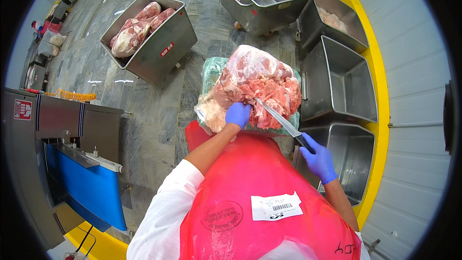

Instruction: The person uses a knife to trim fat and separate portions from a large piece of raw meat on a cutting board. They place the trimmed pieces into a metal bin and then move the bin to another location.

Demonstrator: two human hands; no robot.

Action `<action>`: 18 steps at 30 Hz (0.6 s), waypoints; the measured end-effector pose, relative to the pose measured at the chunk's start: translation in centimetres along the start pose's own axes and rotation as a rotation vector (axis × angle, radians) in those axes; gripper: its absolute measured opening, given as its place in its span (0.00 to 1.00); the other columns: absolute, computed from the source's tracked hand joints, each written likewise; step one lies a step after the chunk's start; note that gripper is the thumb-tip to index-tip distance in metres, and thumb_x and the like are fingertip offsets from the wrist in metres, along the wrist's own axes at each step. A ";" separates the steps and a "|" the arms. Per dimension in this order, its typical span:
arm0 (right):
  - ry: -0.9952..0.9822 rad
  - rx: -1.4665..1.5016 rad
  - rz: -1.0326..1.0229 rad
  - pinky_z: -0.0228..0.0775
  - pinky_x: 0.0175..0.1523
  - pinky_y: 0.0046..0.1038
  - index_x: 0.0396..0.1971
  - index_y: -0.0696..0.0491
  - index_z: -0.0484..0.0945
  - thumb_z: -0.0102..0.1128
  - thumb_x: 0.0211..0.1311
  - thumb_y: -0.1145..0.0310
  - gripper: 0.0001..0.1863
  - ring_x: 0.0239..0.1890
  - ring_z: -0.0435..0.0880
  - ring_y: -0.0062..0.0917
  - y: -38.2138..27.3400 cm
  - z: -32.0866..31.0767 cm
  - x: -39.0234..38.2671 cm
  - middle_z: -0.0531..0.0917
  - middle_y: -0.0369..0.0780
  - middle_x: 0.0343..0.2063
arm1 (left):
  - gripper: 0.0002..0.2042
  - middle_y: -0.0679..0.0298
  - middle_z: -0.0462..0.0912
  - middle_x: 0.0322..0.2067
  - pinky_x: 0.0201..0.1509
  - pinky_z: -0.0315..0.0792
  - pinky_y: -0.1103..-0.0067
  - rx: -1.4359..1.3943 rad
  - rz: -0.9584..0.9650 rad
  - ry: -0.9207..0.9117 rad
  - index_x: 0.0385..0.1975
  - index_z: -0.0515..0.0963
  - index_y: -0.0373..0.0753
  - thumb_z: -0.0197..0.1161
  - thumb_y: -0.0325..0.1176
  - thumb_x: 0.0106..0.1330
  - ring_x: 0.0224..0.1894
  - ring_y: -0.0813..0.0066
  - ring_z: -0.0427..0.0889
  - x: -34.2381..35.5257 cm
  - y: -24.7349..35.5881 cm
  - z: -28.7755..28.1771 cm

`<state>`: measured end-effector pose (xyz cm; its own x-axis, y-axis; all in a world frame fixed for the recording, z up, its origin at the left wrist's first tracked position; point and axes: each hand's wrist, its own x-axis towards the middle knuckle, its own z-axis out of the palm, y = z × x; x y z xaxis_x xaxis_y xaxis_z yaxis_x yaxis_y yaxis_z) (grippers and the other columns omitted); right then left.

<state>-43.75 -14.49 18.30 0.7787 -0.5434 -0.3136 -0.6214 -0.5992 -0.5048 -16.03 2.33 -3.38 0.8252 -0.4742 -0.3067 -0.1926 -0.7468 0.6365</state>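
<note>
knife [281, 118] and meat [257, 72] meet at a green support

a large piece of meat lies on the green support [210, 71] just in front of a person in a red plastic apron [226, 173], its far side pale and smooth, its near side ragged and pink-red. the knife's blade slants across the near right part, its tip at the torn flesh; how deep it goes cannot be told. the right hand [318, 160], in a blue-violet glove, is wrapped around the black handle, to the right of the meat. the left hand [238, 114], gloved alike, is bent against the meat's near edge; whether its fingers pinch the flesh cannot be told. pale, fatty pieces [210, 110] sit just beside it, on the left.

a white label [276, 207] is stuck to the apron, above white sleeves [166, 207]. beyond the support, to the left, a metal bin [168, 48] holds more cuts of meat [130, 37]; farther off, another metal tub [262, 12] stands on the grey tiled floor [154, 125]. more steel bins [347, 79] line the right side, along a yellow kerb [381, 115] and a white wall [416, 91]. at left stands a grey machine [98, 132] with a blue panel [89, 183], an orange coiled hose [77, 95] above it.
</note>
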 end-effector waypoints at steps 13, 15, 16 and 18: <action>-0.016 -0.031 -0.023 0.82 0.45 0.44 0.69 0.38 0.79 0.70 0.67 0.56 0.29 0.40 0.89 0.52 0.0 -0.7 0.6 0.88 0.57 0.37 | 0.15 0.43 0.86 0.31 0.43 0.78 0.48 -0.081 0.201 0.173 0.32 0.82 0.38 0.56 0.42 0.74 0.36 0.36 0.85 -1.5 -1.3 0.1; -0.004 -0.022 -0.039 0.82 0.45 0.44 0.68 0.38 0.79 0.70 0.66 0.56 0.29 0.40 0.89 0.53 0.1 -0.6 0.6 0.87 0.57 0.37 | 0.15 0.43 0.86 0.31 0.42 0.77 0.48 -0.110 0.241 0.199 0.31 0.82 0.38 0.57 0.42 0.73 0.35 0.36 0.85 -1.5 -1.5 -0.1; 0.001 -0.018 -0.045 0.82 0.45 0.44 0.68 0.39 0.79 0.71 0.66 0.56 0.30 0.40 0.89 0.53 0.2 -0.6 0.6 0.87 0.57 0.37 | 0.15 0.43 0.86 0.31 0.42 0.77 0.48 -0.095 0.235 0.185 0.31 0.82 0.38 0.57 0.42 0.74 0.35 0.37 0.85 -1.7 -1.6 -0.4; -0.010 -0.018 -0.026 0.82 0.45 0.43 0.68 0.39 0.79 0.71 0.66 0.56 0.30 0.40 0.89 0.53 0.2 -0.7 0.6 0.87 0.57 0.37 | 0.15 0.43 0.86 0.30 0.42 0.78 0.49 -0.064 0.224 0.160 0.31 0.81 0.39 0.57 0.42 0.74 0.35 0.38 0.85 -1.7 -2.2 -1.2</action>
<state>-43.49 -15.34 18.59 0.7953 -0.5215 -0.3091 -0.6025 -0.6232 -0.4986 -16.34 5.31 -3.38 0.8400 -0.5410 -0.0411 -0.3498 -0.5979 0.7212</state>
